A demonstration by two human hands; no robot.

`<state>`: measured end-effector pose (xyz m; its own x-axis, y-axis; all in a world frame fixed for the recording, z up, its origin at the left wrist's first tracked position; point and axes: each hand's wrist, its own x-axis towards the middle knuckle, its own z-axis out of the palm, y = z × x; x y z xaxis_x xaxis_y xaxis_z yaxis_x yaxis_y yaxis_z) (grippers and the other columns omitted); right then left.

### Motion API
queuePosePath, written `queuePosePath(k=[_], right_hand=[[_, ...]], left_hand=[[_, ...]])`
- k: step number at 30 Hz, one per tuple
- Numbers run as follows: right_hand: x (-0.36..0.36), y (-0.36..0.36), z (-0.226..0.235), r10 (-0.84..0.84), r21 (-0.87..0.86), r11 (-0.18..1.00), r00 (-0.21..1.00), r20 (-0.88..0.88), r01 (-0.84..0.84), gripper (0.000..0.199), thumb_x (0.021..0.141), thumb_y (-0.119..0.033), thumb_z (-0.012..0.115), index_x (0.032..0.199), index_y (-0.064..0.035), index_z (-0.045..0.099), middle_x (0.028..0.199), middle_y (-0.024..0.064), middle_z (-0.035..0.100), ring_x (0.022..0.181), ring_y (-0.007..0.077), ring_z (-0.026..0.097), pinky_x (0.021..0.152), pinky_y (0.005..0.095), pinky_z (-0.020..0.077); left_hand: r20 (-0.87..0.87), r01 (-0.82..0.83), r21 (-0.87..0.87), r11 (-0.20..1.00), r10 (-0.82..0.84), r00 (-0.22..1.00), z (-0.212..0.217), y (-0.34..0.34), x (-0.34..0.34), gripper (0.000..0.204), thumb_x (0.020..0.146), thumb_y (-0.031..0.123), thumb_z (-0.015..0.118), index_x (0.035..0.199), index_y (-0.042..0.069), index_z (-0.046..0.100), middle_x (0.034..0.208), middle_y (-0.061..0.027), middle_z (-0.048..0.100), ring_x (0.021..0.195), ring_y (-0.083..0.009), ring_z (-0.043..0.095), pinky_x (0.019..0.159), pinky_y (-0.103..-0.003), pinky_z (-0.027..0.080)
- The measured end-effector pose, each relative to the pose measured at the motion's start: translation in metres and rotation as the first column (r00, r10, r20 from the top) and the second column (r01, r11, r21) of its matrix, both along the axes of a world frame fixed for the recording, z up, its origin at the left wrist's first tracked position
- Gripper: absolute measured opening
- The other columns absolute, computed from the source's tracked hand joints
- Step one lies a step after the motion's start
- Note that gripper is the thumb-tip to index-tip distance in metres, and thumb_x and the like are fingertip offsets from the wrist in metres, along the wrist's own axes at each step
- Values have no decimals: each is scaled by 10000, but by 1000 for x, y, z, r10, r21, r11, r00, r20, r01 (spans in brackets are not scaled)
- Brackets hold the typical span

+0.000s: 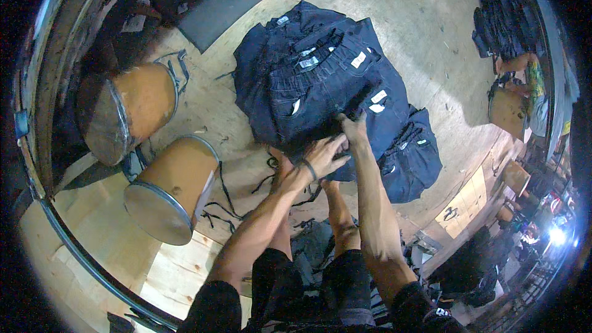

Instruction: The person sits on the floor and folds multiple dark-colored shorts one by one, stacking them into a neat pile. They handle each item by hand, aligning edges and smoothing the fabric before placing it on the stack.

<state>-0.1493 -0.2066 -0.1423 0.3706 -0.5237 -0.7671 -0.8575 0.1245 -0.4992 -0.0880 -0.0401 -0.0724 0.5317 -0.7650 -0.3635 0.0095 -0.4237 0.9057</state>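
A pile of dark blue denim garments (pixel 327 80) with gathered waistbands and small white labels lies in front of me. My right hand (pixel 353 129) is at the near edge of the pile, its fingers closed on the dark denim. Just left of it and slightly nearer, my left hand (pixel 324 157) has its thumb apart from its fingers. The fingers reach toward my right wrist, next to the cloth. Nothing shows in the left hand, though its fingertips are partly hidden. Another folded dark garment (pixel 410 154) lies on the right side of the pile.
Two brown drums with metal rims, the farther drum (pixel 145 102) and the nearer drum (pixel 172 191), lie on their sides at left. Dark cords (pixel 219 209) trail beside my left forearm. At far right, another person's arm (pixel 517 65) shows near stacked dark clothes (pixel 505 18).
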Motion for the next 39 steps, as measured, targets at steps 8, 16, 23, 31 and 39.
queuePosePath(k=[8,16,23,31,39], right_hand=[[37,11,90,-10,-162,986,985,173,38,826,1007,-551,606,1502,89,444,1456,223,568,1354,329,527,1146,397,394],[85,9,58,235,-124,967,967,99,-222,551,893,-204,701,1400,-22,589,1382,259,628,1305,390,587,1097,449,441],[-38,0,110,44,-265,964,978,205,12,461,957,-25,547,1413,44,543,1357,206,656,1234,343,617,1076,413,456],[-146,-20,326,-8,-344,939,994,-108,-30,424,994,-124,622,1387,32,594,1324,169,677,1189,272,629,1030,393,483],[-86,-17,151,176,-345,922,984,-36,-177,697,887,-41,707,1519,21,420,1468,251,549,1349,364,534,1149,426,408]], left_hand=[[302,-573,320,754,493,816,-29,38,119,640,922,411,742,1381,-2,573,1257,-278,625,1205,-461,591,1033,-488,488],[-104,-153,-100,983,143,984,22,26,36,318,925,326,773,1051,34,775,1134,-157,699,1141,-316,632,1056,-426,470],[101,-342,541,769,345,933,-82,46,101,998,872,504,767,1623,58,284,1618,-322,311,1511,-443,315,1229,-463,319],[45,-486,382,786,509,859,-55,54,92,854,836,541,790,1474,44,515,1407,-324,553,1362,-477,469,1146,-501,397],[349,-632,302,714,535,770,-61,38,34,906,862,375,798,1592,85,347,1365,-260,524,1200,-422,581,1056,-492,460]])
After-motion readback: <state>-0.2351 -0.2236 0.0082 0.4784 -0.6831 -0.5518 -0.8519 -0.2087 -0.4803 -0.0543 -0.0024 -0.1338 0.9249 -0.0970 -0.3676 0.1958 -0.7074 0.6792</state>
